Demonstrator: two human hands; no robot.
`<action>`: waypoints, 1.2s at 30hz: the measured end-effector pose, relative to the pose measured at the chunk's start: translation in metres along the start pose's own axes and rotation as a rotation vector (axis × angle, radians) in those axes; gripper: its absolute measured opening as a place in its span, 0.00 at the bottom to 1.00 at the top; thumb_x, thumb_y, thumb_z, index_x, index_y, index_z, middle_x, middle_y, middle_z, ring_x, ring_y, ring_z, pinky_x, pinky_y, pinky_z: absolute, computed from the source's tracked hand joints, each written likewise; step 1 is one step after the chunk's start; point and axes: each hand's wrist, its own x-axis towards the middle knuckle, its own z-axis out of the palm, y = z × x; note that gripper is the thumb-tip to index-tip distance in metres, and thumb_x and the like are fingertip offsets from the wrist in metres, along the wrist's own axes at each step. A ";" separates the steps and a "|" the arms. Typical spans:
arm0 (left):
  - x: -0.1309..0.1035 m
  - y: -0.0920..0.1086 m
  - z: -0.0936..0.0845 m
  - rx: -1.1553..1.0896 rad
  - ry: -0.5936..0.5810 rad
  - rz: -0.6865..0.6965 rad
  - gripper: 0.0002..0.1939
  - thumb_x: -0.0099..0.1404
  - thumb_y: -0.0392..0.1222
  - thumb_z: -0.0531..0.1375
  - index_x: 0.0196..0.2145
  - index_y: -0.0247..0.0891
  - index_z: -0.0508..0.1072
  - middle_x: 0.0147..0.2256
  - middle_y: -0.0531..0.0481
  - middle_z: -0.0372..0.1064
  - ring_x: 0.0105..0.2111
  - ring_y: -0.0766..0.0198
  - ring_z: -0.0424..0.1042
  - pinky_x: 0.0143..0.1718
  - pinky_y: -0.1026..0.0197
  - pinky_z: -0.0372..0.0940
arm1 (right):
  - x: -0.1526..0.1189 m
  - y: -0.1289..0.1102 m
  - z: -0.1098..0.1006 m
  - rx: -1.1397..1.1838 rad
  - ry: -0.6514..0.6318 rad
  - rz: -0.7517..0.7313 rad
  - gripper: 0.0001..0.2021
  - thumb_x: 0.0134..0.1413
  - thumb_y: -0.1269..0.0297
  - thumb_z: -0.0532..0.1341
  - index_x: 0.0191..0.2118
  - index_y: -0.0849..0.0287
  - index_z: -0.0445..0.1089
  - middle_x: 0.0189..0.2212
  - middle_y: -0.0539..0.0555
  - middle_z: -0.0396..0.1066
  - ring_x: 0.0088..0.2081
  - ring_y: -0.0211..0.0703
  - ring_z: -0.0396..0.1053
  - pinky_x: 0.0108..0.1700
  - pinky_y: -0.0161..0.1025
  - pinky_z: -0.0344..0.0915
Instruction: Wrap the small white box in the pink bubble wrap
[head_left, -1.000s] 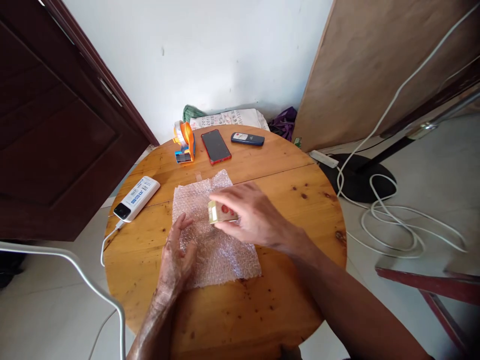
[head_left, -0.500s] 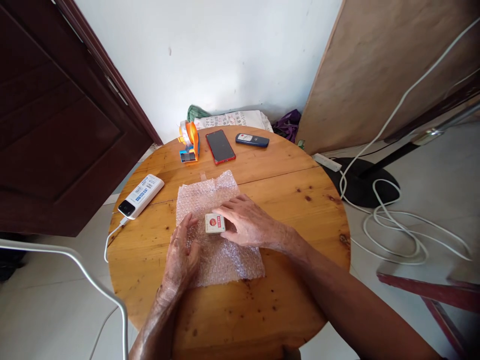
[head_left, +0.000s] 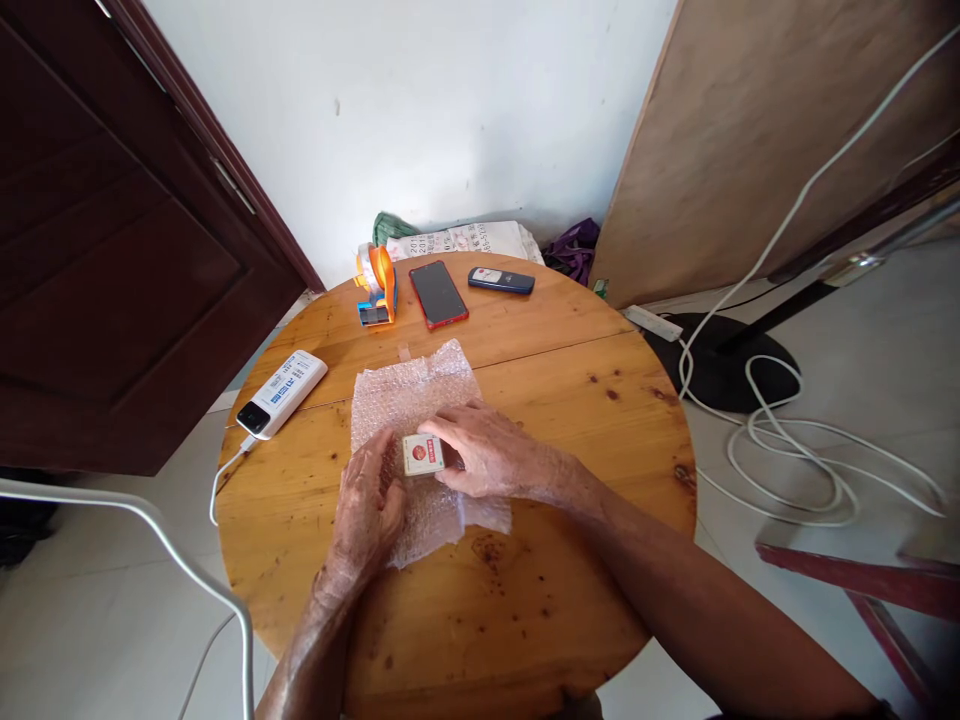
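A small white box (head_left: pixel 424 455) with a red round picture and red label lies on a sheet of bubble wrap (head_left: pixel 412 385) on the round wooden table. My right hand (head_left: pixel 491 450) grips the box's right end, thumb at the near side and fingers at the far side. Just left of the box, my left hand (head_left: pixel 367 505) rests on the wrap, its fingers slightly bent and the thumb apart. Its fingertips are close to the box; whether they touch it I cannot tell. Part of the wrap is hidden under both hands, and its near right edge looks rumpled.
Toward the back of the wooden table (head_left: pixel 585 580) are an orange and blue tape dispenser (head_left: pixel 377 285), a red-edged phone (head_left: pixel 439 294) and a dark blue handset (head_left: pixel 501 281). A white power bank (head_left: pixel 283 393) with a cable lies at left. White cable (head_left: pixel 806 465) coils on the floor.
The box has shifted slightly left, nearer my left hand, with my right hand on it. The wrap's near right corner has drawn inward and rumpled.
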 end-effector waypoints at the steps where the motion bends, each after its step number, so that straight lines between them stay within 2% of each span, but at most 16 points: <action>1: 0.000 0.000 0.000 0.002 -0.001 0.007 0.33 0.55 0.29 0.53 0.60 0.37 0.64 0.54 0.40 0.70 0.57 0.49 0.67 0.60 0.42 0.61 | 0.000 0.000 0.000 0.012 -0.008 0.001 0.13 0.54 0.68 0.62 0.47 0.60 0.68 0.43 0.59 0.73 0.45 0.52 0.69 0.47 0.46 0.59; 3: 0.000 -0.001 0.000 0.006 -0.001 0.016 0.34 0.55 0.29 0.54 0.60 0.38 0.64 0.55 0.40 0.70 0.57 0.49 0.67 0.60 0.42 0.61 | -0.002 -0.001 -0.001 0.046 -0.028 0.003 0.15 0.54 0.66 0.63 0.48 0.60 0.67 0.45 0.60 0.72 0.46 0.52 0.69 0.48 0.46 0.59; 8: -0.002 -0.001 0.000 0.017 -0.016 0.017 0.33 0.55 0.31 0.56 0.60 0.38 0.64 0.56 0.39 0.68 0.58 0.47 0.65 0.60 0.41 0.61 | -0.011 0.001 -0.012 0.135 -0.029 0.042 0.29 0.52 0.65 0.66 0.59 0.60 0.60 0.53 0.62 0.69 0.53 0.54 0.66 0.51 0.46 0.60; 11: -0.003 0.004 -0.004 -0.021 -0.022 0.032 0.31 0.58 0.33 0.58 0.60 0.39 0.64 0.58 0.40 0.66 0.59 0.48 0.64 0.60 0.42 0.60 | -0.019 0.006 -0.024 0.159 -0.032 0.147 0.22 0.54 0.64 0.63 0.54 0.59 0.63 0.48 0.60 0.72 0.46 0.51 0.69 0.42 0.42 0.62; 14: -0.004 0.012 -0.011 -0.067 -0.024 0.064 0.29 0.60 0.36 0.59 0.60 0.40 0.65 0.59 0.41 0.64 0.62 0.48 0.61 0.62 0.44 0.58 | -0.026 0.009 -0.036 0.145 -0.027 0.199 0.08 0.55 0.67 0.61 0.42 0.57 0.67 0.38 0.54 0.73 0.36 0.45 0.69 0.35 0.39 0.58; 17: -0.002 0.019 -0.018 -0.097 -0.055 0.085 0.26 0.62 0.39 0.58 0.59 0.40 0.66 0.58 0.42 0.66 0.59 0.49 0.64 0.61 0.44 0.59 | -0.031 0.007 -0.045 0.168 -0.008 0.110 0.01 0.57 0.67 0.61 0.35 0.57 0.69 0.34 0.52 0.72 0.34 0.42 0.67 0.36 0.38 0.58; 20: -0.001 0.024 -0.022 -0.106 -0.067 0.074 0.25 0.62 0.40 0.58 0.57 0.40 0.68 0.55 0.43 0.69 0.56 0.50 0.67 0.59 0.44 0.61 | -0.033 0.000 -0.050 0.270 0.006 -0.058 0.11 0.56 0.56 0.65 0.40 0.57 0.72 0.39 0.53 0.72 0.39 0.44 0.68 0.42 0.40 0.60; 23: 0.000 0.025 -0.021 -0.105 -0.049 0.061 0.25 0.60 0.38 0.57 0.56 0.39 0.69 0.54 0.43 0.69 0.55 0.50 0.68 0.58 0.45 0.63 | -0.032 -0.006 -0.046 0.307 -0.019 -0.180 0.22 0.49 0.50 0.69 0.46 0.58 0.72 0.43 0.54 0.73 0.45 0.47 0.69 0.47 0.42 0.61; 25: 0.000 0.024 -0.019 -0.103 -0.051 0.077 0.25 0.60 0.38 0.58 0.55 0.38 0.69 0.54 0.42 0.69 0.55 0.50 0.68 0.57 0.46 0.64 | -0.029 -0.009 -0.041 0.270 -0.041 -0.173 0.23 0.47 0.53 0.70 0.48 0.57 0.72 0.43 0.54 0.74 0.45 0.48 0.69 0.47 0.42 0.61; 29: 0.000 0.025 -0.021 -0.136 -0.075 0.101 0.23 0.64 0.45 0.59 0.56 0.39 0.68 0.57 0.40 0.67 0.59 0.48 0.65 0.59 0.44 0.61 | -0.022 -0.009 -0.031 0.176 -0.096 -0.065 0.05 0.53 0.68 0.63 0.37 0.56 0.73 0.31 0.49 0.74 0.32 0.41 0.67 0.37 0.38 0.57; 32: 0.001 0.027 -0.028 -0.204 -0.100 0.078 0.22 0.66 0.52 0.58 0.55 0.41 0.70 0.58 0.41 0.65 0.60 0.48 0.63 0.60 0.44 0.60 | -0.024 -0.004 -0.031 0.130 -0.115 -0.035 0.08 0.55 0.74 0.57 0.28 0.57 0.69 0.27 0.49 0.72 0.28 0.39 0.64 0.32 0.37 0.52; 36: 0.002 0.028 -0.035 -0.209 -0.119 0.067 0.23 0.65 0.63 0.56 0.45 0.42 0.75 0.57 0.41 0.67 0.58 0.46 0.66 0.57 0.42 0.62 | -0.033 0.004 -0.040 0.075 -0.093 0.104 0.09 0.55 0.74 0.55 0.26 0.58 0.66 0.27 0.51 0.72 0.27 0.39 0.62 0.29 0.38 0.47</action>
